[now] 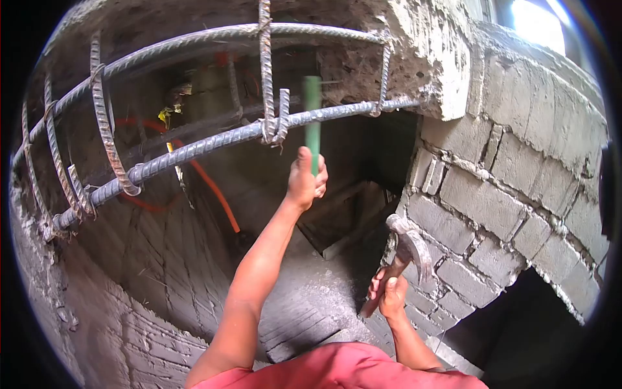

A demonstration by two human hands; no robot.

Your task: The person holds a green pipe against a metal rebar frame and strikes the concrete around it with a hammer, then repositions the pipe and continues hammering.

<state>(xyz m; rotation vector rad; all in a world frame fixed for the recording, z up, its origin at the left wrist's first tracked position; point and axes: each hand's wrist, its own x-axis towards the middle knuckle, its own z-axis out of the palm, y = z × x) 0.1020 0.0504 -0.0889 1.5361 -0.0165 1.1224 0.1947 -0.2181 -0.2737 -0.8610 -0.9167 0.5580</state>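
My left hand (306,179) is raised in the middle, its fingers wrapped round the lower end of a straight green bar (313,107). Smeared by motion, the bar stands nearly upright and in this view crosses the lower rebar (249,133), its upper end close to the rough concrete beam (363,71). Lower right, my right hand (390,293) grips the handle of a claw hammer (409,245). The hammer's head points up, in front of the block wall, apart from the green bar.
Upright rebar ties (267,71) cross the long bars overhead. A mortared block wall (483,201) rises on the right, with a dark opening (518,330) below. An orange hose (217,194) hangs behind the rebar. Grey dust and rubble (304,285) cover the surface below.
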